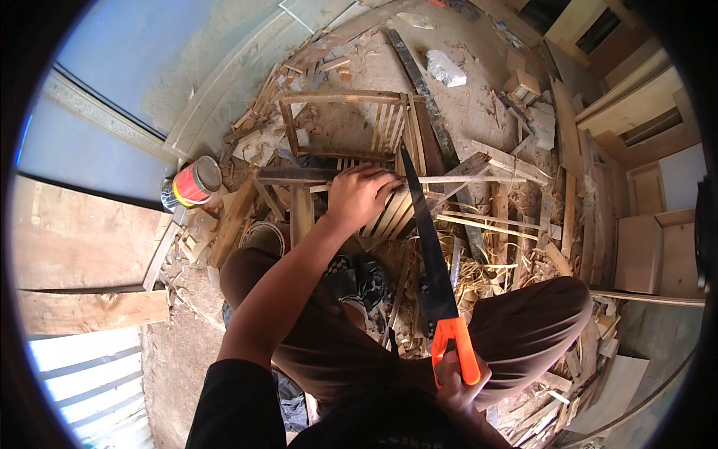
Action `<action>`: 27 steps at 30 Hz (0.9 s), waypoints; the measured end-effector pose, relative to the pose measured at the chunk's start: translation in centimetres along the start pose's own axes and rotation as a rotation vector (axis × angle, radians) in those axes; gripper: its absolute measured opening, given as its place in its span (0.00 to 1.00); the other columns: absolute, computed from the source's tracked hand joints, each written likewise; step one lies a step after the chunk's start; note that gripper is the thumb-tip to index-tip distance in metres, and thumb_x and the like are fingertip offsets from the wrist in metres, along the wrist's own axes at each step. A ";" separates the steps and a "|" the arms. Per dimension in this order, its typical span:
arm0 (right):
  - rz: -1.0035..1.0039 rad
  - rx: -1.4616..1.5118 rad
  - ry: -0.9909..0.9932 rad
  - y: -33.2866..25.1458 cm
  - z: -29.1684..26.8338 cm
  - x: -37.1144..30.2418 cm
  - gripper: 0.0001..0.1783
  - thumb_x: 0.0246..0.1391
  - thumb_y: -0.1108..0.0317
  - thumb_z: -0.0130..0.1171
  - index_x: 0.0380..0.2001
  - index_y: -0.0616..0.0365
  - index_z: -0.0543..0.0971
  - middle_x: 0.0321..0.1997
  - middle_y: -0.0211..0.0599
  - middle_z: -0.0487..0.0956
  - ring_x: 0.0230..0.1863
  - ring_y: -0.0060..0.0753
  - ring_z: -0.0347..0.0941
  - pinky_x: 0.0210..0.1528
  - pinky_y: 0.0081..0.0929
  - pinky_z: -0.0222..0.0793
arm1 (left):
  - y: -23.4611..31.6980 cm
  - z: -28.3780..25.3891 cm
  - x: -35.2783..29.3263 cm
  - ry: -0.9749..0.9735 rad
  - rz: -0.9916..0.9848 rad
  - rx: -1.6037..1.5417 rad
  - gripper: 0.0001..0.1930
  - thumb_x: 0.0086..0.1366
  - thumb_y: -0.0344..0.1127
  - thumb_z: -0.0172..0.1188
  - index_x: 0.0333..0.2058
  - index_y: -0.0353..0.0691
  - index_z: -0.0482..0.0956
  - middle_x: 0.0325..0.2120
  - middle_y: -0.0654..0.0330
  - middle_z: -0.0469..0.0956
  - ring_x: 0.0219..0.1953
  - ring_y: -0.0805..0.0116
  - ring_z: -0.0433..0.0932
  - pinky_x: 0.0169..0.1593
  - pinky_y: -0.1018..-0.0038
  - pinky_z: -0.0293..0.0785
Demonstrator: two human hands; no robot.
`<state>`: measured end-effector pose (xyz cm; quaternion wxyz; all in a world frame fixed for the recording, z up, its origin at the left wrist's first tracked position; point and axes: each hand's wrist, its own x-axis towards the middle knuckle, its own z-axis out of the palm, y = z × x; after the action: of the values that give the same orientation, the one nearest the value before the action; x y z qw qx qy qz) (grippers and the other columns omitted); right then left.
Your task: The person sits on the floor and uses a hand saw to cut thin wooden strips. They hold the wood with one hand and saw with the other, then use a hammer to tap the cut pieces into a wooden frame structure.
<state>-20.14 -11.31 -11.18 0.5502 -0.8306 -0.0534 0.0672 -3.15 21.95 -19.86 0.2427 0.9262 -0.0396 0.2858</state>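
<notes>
In my right hand (455, 380) is the orange handle of a handsaw (430, 247), with the fingers wrapped through its grip. The dark blade points away from me, its far part lying across a thin wooden strip (471, 179). Just left of the blade, my left hand (363, 193) is closed over that strip and holds it down on a slatted wooden frame (344, 98) that looks like a chair. Part of the strip is hidden under the hand, and its right end sticks out beyond the blade.
A red and yellow paint can (196, 182) stands at the left. Long thin sticks (490, 228), shavings and offcuts litter the ground right of my feet. A white block (446, 68) lies farther off, and wooden cabinet frames (642, 112) line the right side.
</notes>
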 end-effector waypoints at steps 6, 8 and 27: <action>0.028 0.390 0.027 1.4 2.7 2.9 0.14 0.62 0.70 0.61 0.22 0.64 0.75 0.17 0.28 0.73 0.19 0.18 0.69 0.22 0.23 0.61 | 0.1 -0.2 -0.2 0.010 0.021 -0.055 0.07 0.63 0.37 0.69 0.38 0.45 0.89 0.38 0.61 0.88 0.42 0.61 0.86 0.43 0.65 0.83; -0.018 0.352 0.057 0.6 3.7 5.4 0.11 0.63 0.72 0.61 0.26 0.66 0.77 0.19 0.27 0.74 0.21 0.15 0.68 0.23 0.21 0.62 | 0.0 -0.3 -0.3 -0.011 0.046 -0.044 0.07 0.63 0.37 0.69 0.39 0.45 0.88 0.39 0.61 0.88 0.45 0.60 0.86 0.47 0.64 0.83; -0.104 0.238 -0.006 -1.2 9.3 13.1 0.09 0.62 0.73 0.63 0.38 0.72 0.82 0.23 0.39 0.77 0.26 0.25 0.73 0.29 0.29 0.69 | -0.4 -0.6 -0.6 -0.021 0.142 0.010 0.10 0.60 0.32 0.69 0.42 0.44 0.89 0.43 0.63 0.88 0.48 0.59 0.85 0.52 0.64 0.81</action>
<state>-8.81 -0.30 -14.33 0.6473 -0.7555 -0.0898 0.0471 -3.85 22.56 -19.97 0.2165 0.9253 -0.1065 0.2926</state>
